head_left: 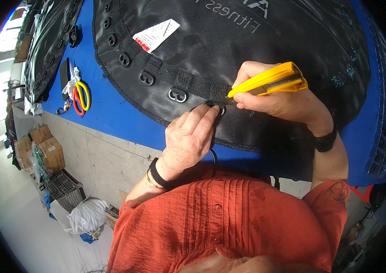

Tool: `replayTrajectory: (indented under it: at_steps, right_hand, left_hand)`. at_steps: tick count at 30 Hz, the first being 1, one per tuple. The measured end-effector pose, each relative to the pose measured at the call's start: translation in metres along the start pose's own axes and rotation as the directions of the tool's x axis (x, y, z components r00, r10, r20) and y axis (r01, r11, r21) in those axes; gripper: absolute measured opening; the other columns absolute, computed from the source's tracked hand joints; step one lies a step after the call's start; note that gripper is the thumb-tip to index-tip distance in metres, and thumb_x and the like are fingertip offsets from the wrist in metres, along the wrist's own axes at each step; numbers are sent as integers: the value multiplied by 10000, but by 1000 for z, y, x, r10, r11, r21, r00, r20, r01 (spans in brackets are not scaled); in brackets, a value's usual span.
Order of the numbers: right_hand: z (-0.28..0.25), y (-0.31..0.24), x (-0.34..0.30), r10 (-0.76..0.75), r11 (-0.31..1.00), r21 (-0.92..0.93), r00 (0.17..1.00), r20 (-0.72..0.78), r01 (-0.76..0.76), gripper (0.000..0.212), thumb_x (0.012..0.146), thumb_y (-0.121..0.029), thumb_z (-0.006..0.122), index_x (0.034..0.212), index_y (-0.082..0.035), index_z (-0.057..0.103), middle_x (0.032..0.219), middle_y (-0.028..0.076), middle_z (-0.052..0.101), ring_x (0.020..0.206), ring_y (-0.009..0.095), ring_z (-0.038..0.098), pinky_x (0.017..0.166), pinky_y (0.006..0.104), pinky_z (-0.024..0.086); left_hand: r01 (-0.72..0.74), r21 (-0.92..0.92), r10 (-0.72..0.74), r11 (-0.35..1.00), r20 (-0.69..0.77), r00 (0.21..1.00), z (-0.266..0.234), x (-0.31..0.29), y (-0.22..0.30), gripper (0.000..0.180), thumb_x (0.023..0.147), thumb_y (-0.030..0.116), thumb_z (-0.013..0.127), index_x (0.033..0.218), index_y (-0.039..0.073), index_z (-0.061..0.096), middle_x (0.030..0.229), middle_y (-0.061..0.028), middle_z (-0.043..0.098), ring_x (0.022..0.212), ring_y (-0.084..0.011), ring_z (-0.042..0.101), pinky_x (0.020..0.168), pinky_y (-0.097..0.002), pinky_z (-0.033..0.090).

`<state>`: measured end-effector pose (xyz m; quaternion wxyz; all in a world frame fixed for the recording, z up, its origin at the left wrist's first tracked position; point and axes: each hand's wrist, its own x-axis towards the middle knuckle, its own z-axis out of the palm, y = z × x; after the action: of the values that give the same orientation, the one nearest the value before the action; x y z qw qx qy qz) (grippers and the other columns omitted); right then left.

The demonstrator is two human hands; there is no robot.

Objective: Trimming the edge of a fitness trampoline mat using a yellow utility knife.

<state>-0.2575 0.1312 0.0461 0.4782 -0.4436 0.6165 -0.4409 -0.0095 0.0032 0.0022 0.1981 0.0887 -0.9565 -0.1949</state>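
Note:
A round black trampoline mat (293,41) lies in front of me, with metal rings (177,95) stitched in webbing loops along its rim. Fingers pressed together, my left hand (190,136) grips the mat's near edge beside one ring; its thumb is hidden. My right hand (266,98) is closed round a yellow utility knife (270,81). The knife's tip points down left and meets the webbing just right of my left fingertips. How far its blade reaches into the webbing is hidden.
The mat rests on a blue table (115,116). A white label (156,35) lies on it. Left of it are scissors (81,98) with red and yellow handles and another black mat (52,45). Cardboard boxes (47,148) and a wire crate (65,186) stand on the floor.

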Motion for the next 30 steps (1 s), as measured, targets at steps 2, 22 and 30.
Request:
replayTrajectory:
  at_steps: [2,22,30]
  right_hand:
    - [0,0,0,7,1000,-9,1000,0,-7,202,1029,-257,790,1074,-91,683,920,19,695,862,142,663,842,320,545]
    - [-3,-8,-1,16,998,-59,1000,12,-15,105,1010,-119,781,1062,-46,727,955,21,758,905,95,742,833,288,590]
    - [-5,-6,-2,4,985,-171,999,-34,-10,105,1016,-124,779,1063,-49,721,940,13,747,893,88,751,819,275,596]
  left_hand:
    - [-2,-4,2,1000,-4,1000,1,0,-1,510,783,-99,773,1273,41,779,1137,-103,747,921,-268,767,785,-378,647]
    - [-4,-21,4,1000,9,1000,-1,-1,-2,526,783,-89,773,1292,45,773,1150,-105,742,927,-277,767,786,-386,646]
    - [2,-23,-2,1000,1,1000,0,-1,-1,516,780,-97,769,1277,41,777,1154,-105,742,932,-275,767,789,-383,647]
